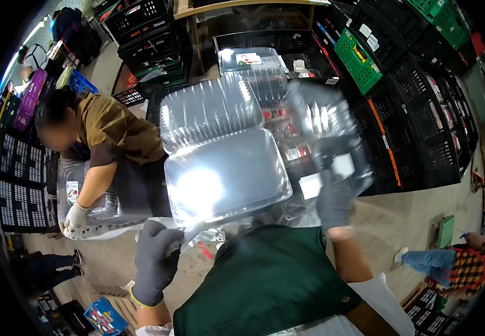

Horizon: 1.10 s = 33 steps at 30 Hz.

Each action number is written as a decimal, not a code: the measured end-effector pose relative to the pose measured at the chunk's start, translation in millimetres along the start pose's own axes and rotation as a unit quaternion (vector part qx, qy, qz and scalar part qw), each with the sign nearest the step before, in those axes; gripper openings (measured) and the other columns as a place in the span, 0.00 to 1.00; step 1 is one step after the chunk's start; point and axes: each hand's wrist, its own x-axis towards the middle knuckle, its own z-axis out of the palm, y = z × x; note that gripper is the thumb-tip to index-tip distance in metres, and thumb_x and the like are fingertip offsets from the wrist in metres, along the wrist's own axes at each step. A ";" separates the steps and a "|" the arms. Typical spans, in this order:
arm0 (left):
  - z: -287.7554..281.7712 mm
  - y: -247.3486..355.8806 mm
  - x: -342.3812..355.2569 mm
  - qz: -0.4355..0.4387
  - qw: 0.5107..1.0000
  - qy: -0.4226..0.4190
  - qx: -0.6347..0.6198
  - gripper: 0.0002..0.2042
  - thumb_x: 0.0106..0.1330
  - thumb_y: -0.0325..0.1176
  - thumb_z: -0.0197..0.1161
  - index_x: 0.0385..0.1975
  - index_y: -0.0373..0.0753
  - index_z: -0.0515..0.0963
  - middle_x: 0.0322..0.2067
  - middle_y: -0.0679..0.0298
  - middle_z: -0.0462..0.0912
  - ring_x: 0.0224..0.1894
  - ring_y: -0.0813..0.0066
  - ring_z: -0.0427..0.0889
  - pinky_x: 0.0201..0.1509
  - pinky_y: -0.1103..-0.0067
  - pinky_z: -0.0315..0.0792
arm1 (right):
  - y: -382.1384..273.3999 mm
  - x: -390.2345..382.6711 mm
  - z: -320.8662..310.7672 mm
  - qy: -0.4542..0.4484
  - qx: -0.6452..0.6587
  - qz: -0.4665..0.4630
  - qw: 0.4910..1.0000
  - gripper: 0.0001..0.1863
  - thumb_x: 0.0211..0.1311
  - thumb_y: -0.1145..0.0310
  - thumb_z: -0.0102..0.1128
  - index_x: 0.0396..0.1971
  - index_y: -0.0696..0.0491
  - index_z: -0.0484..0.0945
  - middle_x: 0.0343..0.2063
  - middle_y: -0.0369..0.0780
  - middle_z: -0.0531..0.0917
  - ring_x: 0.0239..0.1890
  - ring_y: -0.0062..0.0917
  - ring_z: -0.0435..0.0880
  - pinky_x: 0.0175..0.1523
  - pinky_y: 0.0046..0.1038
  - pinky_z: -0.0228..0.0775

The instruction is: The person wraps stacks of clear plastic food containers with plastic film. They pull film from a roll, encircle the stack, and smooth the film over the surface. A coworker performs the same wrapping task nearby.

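Observation:
My left hand (pixel 155 260), in a grey glove, is closed on a pale strip (pixel 193 234) below the front corner of a clear clamshell container (pixel 228 173), which lies open on a stack with a ribbed half (pixel 209 112) behind. My gloved right hand (pixel 332 204) is smeared by motion at a blurred clear container (pixel 318 112) with a white label on the right; its fingers are unclear. A white card (pixel 309 186) lies beside it. More filled containers (pixel 279 129) with red contents sit behind.
A co-worker (pixel 108 129) in brown leans over wrapped containers (pixel 119 196) at left. Black crates (pixel 399 129), green crates (pixel 357 60) and a wooden table (pixel 242 7) surround the workspace. Another person (pixel 455 263) is at lower right; legs (pixel 52 269) show lower left.

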 end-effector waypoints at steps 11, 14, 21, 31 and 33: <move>-4.9 14.5 13.6 0.011 0.987 0.111 -0.113 0.16 0.46 0.14 0.60 0.37 0.34 0.75 0.38 0.53 0.80 0.35 0.67 0.81 0.39 0.77 0.75 | -47.1 -5.6 2.6 -0.298 0.168 0.053 0.938 0.25 0.54 0.53 0.56 0.50 0.50 0.73 0.43 0.47 0.80 0.44 0.41 0.80 0.48 0.39 0.71; -6.7 15.7 13.9 -0.029 0.973 0.115 -0.198 0.20 0.43 0.12 0.53 0.39 0.32 0.77 0.38 0.55 0.79 0.38 0.67 0.79 0.39 0.79 0.74 | -29.5 21.5 -34.4 -0.300 0.259 0.063 0.916 0.18 0.57 0.67 0.56 0.49 0.53 0.74 0.42 0.48 0.79 0.46 0.38 0.79 0.51 0.35 0.70; -8.3 14.0 19.7 0.025 0.965 0.129 -0.226 0.15 0.42 0.14 0.52 0.31 0.34 0.77 0.31 0.60 0.77 0.32 0.74 0.75 0.31 0.85 0.69 | -138.8 57.0 -134.4 -0.320 0.640 -0.160 0.680 0.21 0.55 0.74 0.62 0.50 0.57 0.72 0.40 0.39 0.79 0.42 0.21 0.77 0.48 0.23 0.70; -50.2 -16.2 21.1 -0.048 0.959 0.210 -0.182 0.06 0.53 0.24 0.60 0.30 0.35 0.73 0.29 0.69 0.76 0.34 0.83 0.74 0.38 0.83 0.70 | -226.2 69.8 -144.7 -0.361 0.663 -0.122 0.645 0.18 0.55 0.77 0.60 0.47 0.60 0.74 0.37 0.39 0.81 0.39 0.21 0.79 0.46 0.21 0.72; -66.6 -19.2 32.2 0.039 0.968 0.232 -0.085 0.07 0.55 0.29 0.61 0.32 0.38 0.73 0.27 0.65 0.76 0.30 0.80 0.75 0.35 0.81 0.70 | -236.2 76.0 -145.6 -0.274 0.698 -0.131 0.649 0.17 0.54 0.78 0.59 0.46 0.61 0.74 0.37 0.40 0.80 0.38 0.21 0.79 0.46 0.22 0.71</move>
